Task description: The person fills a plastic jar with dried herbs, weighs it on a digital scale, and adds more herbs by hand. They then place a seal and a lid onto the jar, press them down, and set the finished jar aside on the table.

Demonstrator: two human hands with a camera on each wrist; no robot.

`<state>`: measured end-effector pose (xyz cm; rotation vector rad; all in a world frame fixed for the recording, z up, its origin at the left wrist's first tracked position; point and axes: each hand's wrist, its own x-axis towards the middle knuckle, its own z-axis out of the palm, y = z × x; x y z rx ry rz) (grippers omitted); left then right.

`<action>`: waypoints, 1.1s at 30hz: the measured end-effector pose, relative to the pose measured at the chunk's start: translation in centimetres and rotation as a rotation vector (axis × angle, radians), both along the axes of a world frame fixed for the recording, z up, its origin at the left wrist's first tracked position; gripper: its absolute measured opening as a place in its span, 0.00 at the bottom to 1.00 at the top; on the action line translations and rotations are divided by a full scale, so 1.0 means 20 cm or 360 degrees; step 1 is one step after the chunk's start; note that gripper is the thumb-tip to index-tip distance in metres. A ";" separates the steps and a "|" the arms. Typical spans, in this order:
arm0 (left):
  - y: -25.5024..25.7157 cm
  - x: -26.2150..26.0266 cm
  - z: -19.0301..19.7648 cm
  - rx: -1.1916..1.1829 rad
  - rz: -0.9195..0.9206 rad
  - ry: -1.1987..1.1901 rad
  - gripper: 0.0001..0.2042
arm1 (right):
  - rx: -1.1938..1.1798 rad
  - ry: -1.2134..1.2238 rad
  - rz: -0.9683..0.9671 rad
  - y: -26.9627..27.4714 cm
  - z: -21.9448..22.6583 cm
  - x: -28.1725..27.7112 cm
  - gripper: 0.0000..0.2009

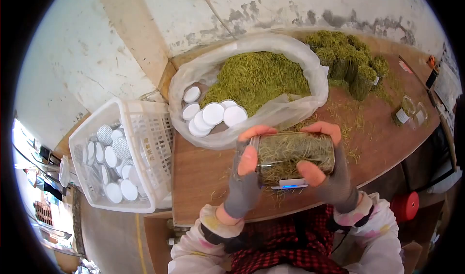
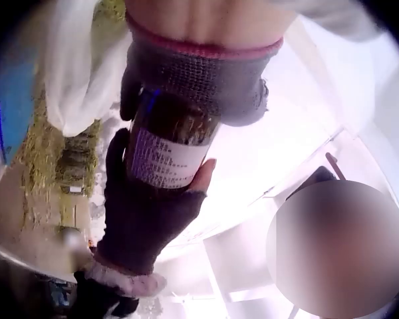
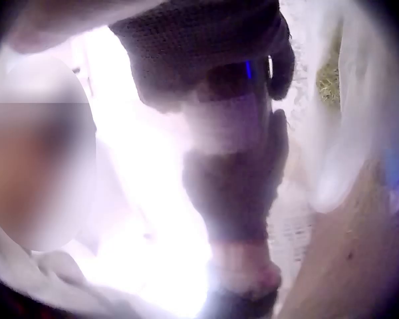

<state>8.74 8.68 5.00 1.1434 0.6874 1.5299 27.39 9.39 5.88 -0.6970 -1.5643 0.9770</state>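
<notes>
A clear jar (image 1: 295, 153) packed with dried green strands lies sideways between my two hands, above the table's front edge. My left hand (image 1: 244, 177), in a grey fingerless glove, grips the jar's left end with thumb and fingers. Around the right end curls my right hand (image 1: 336, 172), gloved the same way, its thumb across the near side. A white label (image 1: 293, 183) shows at the jar's lower side. In the left wrist view, rows of print cover this label (image 2: 163, 159). The right wrist view is washed out by glare around the jar (image 3: 229, 126).
A clear plastic bag (image 1: 271, 116) holds a heap of green strands (image 1: 264, 75) and several white lids (image 1: 213, 114). Left of the table (image 1: 198, 187), a white basket (image 1: 145, 157) contains more lids. Filled jars (image 1: 361, 85) stand at the back right, near glass jars (image 1: 403, 115). A red spool (image 1: 405, 206) sits lower right.
</notes>
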 end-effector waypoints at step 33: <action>-0.74 -0.69 -0.15 -0.0356 0.0898 0.0382 0.54 | -0.0983 -0.1070 0.0030 0.53 -0.50 0.50 0.18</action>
